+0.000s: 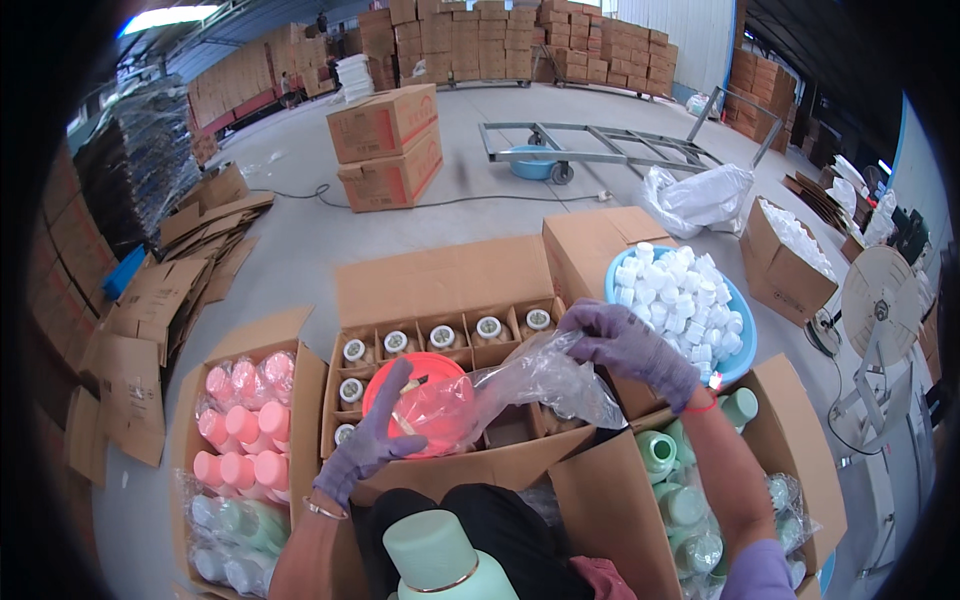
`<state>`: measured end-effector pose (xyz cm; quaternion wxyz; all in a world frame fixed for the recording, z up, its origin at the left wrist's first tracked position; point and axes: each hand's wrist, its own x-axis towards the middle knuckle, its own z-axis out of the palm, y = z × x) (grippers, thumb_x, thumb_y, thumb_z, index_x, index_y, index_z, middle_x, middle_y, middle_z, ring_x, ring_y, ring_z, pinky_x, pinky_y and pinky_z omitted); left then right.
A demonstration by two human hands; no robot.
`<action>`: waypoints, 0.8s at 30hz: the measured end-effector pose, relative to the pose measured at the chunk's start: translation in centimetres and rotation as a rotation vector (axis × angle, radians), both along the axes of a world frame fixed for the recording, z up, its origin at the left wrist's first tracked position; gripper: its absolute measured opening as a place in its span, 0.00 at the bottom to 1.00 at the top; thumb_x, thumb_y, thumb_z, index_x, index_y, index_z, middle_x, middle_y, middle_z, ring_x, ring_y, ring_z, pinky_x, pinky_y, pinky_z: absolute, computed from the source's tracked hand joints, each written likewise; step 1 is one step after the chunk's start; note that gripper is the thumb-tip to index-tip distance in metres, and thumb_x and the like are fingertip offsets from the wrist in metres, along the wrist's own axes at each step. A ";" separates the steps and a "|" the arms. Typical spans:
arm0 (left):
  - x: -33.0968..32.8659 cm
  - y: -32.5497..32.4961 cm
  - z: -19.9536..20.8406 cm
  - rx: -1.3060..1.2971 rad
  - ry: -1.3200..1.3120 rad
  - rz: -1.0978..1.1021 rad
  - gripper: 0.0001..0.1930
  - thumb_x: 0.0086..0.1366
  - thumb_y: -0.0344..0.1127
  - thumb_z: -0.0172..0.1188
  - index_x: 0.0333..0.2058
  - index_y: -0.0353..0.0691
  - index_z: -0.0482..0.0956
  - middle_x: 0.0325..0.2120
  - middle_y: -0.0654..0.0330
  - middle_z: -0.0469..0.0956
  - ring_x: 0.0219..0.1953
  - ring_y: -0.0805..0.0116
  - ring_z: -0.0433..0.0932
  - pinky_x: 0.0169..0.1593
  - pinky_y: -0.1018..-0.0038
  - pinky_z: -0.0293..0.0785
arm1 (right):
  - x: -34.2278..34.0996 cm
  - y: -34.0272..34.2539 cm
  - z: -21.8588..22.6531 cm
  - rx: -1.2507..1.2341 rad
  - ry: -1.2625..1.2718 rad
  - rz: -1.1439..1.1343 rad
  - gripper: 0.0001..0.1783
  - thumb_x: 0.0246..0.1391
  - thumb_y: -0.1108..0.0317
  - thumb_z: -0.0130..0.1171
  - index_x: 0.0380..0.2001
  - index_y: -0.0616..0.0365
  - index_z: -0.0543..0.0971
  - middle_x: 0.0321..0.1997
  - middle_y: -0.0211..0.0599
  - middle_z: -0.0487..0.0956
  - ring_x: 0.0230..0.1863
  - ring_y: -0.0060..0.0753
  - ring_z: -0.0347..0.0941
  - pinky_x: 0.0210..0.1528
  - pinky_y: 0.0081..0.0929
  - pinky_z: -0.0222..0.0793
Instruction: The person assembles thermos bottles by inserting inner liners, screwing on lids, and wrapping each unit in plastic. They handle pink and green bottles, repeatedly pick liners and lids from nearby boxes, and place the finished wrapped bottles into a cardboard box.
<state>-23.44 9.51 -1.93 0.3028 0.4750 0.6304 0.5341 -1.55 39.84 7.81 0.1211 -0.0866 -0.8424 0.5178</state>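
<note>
My right hand [635,350], in a purple glove, is closed on the top of a crumpled clear plastic bag [535,385]. The bag stretches left, over a round red tub [418,368] on the divided carton [450,270]. My left hand [372,440], gloved too, lies at the tub's near left side with thumb and fingers apart; whether it touches the tub or the bag I cannot tell. Inside the carton, several bottles with silvery round tops [442,336] stand in cardboard cells. A mint green bottle [432,550] stands upright at my lap.
At left, a carton holds bagged pink-capped bottles [240,425]; at right, another holds green bottles [685,508]. A blue basin [748,350] of white caps [680,290] sits beyond my right hand. Farther off are two stacked boxes [385,150], a metal cart [610,145] and flattened cardboard [140,310].
</note>
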 end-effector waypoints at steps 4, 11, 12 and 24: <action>-2.7 3.0 -3.5 0.028 -0.392 -0.051 0.45 0.61 0.36 0.70 0.71 0.41 0.51 0.68 0.52 0.60 0.70 0.64 0.58 0.71 0.65 0.56 | -2.5 2.3 0.6 0.586 0.250 -0.290 0.22 0.53 0.69 0.64 0.50 0.64 0.73 0.47 0.46 0.75 0.49 0.40 0.74 0.50 0.35 0.71; 4.6 8.7 -0.6 0.253 -0.482 0.331 0.08 0.67 0.35 0.64 0.36 0.35 0.84 0.27 0.68 0.80 0.29 0.79 0.76 0.35 0.79 0.73 | -2.9 -11.4 -8.4 0.523 0.321 -0.435 0.29 0.50 0.59 0.67 0.52 0.60 0.71 0.46 0.51 0.74 0.50 0.58 0.72 0.52 0.48 0.69; 5.0 8.4 -0.6 0.248 -0.477 0.358 0.08 0.67 0.35 0.64 0.36 0.35 0.84 0.26 0.68 0.79 0.28 0.80 0.76 0.33 0.80 0.72 | -2.8 -12.3 -10.7 0.496 0.224 -0.429 0.26 0.50 0.59 0.66 0.50 0.58 0.73 0.45 0.49 0.75 0.49 0.56 0.73 0.50 0.49 0.69; 14.4 -17.4 0.3 -0.065 -0.091 -0.049 0.08 0.64 0.31 0.65 0.40 0.35 0.84 0.33 0.63 0.81 0.38 0.76 0.78 0.41 0.78 0.74 | 11.7 -20.2 -9.9 0.578 0.333 -0.340 0.19 0.46 0.66 0.62 0.44 0.53 0.77 0.48 0.39 0.75 0.50 0.46 0.71 0.64 0.44 0.62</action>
